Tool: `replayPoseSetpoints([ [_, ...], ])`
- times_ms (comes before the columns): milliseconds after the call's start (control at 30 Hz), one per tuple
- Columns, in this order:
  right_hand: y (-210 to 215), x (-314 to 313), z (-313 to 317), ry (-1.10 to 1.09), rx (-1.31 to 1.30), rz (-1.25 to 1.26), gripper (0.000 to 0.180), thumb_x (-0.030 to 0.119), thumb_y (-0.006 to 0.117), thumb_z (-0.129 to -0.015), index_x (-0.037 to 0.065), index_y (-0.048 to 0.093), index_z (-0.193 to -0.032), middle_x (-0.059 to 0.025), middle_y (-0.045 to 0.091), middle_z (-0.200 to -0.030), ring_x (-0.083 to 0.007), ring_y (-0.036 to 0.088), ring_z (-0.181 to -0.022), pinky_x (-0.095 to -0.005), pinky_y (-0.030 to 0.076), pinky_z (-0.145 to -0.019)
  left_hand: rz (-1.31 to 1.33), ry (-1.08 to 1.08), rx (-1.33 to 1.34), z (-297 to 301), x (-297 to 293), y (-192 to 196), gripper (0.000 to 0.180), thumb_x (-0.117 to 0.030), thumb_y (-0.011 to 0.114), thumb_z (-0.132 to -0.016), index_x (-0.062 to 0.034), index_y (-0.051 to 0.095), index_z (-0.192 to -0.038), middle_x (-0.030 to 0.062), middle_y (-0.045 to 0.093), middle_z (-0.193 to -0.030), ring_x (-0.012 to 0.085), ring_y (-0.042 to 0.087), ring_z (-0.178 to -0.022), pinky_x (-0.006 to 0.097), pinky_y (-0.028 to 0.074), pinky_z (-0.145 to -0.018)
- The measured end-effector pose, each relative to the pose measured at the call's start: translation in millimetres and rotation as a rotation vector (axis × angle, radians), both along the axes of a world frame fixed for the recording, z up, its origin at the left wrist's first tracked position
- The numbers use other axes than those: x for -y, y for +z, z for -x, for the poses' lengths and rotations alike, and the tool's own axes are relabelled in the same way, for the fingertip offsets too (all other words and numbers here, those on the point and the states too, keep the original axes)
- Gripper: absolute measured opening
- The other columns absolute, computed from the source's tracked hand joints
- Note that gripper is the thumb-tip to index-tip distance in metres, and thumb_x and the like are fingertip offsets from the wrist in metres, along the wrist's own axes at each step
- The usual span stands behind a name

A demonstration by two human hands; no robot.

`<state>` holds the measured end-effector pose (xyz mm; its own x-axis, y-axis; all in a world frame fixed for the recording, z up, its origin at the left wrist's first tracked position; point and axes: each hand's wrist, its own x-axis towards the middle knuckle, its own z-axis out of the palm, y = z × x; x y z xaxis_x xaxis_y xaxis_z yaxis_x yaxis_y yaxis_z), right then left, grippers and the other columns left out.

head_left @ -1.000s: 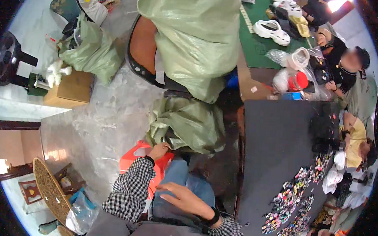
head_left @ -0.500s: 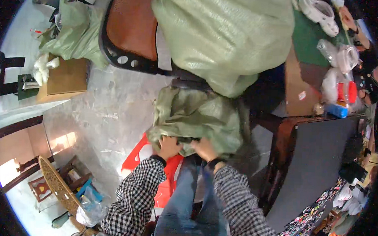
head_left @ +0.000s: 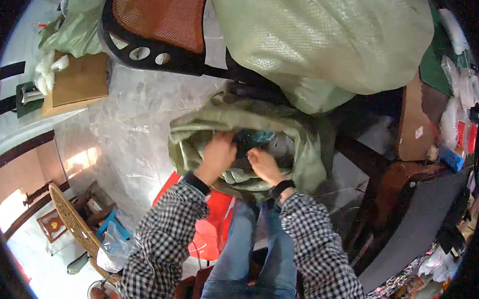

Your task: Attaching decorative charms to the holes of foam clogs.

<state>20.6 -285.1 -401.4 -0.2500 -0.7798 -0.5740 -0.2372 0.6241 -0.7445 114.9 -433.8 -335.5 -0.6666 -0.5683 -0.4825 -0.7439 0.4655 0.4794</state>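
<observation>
An olive-green woven sack (head_left: 313, 147) stands on the floor before my knees, its mouth spread wide. Both hands reach into that mouth. My left hand (head_left: 219, 153) is at the left of the opening, fingers curled down against a dark bundle (head_left: 243, 144). Opposite it, my right hand (head_left: 264, 165) has its fingers drawn together at the bundle's near right side. What either hand pinches is too dark and small to make out. Behind the bundle, shiny teal plastic (head_left: 263, 136) shows inside the sack. The sack's lower contents are hidden.
A big, full pale-green sack (head_left: 330, 41) bulges beyond the open one, beside a chair with an orange-brown mesh back (head_left: 157, 23). A red plastic stool (head_left: 212, 228) is by my left leg. A cardboard box (head_left: 79, 83) stands at far left, a dark grey panel (head_left: 412, 226) at right.
The sack's mouth was gathered with my hands at its near edge; now it is spread open and both hands are farther in. The dark bundle and teal plastic have come into sight.
</observation>
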Motion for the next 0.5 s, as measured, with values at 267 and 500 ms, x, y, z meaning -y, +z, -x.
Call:
replayPoseSetpoints([
  [267,-102.3,32.0,-111.6,-0.993,1.093,-0.269,0.063,0.044,0.052,-0.093,0.014,0.03,-0.144,-0.0053,0.041,-0.142,-0.0214,0.044,-0.125,-0.0412,0.048,-0.09,0.298,-0.294,-0.136,-88.5,-20.6,-51.9,0.032,-0.019,0.047,-0.09,-0.008,0.057,-0.119,0.0198,0.058,-0.118,0.0387,0.057,-0.103,0.048,0.048,-0.087],
  [500,-72.6,-0.5,-89.0,-0.977,0.993,-0.191,0.025,0.034,0.055,-0.092,0.009,0.054,-0.085,-0.0032,0.057,-0.075,-0.0148,0.056,-0.067,-0.0282,0.047,-0.058,-0.237,0.283,0.187,-56.4,-14.9,3.1,0.036,-0.031,0.05,-0.09,-0.004,0.06,-0.111,0.026,0.061,-0.106,0.0423,0.055,-0.104,0.046,0.044,-0.086],
])
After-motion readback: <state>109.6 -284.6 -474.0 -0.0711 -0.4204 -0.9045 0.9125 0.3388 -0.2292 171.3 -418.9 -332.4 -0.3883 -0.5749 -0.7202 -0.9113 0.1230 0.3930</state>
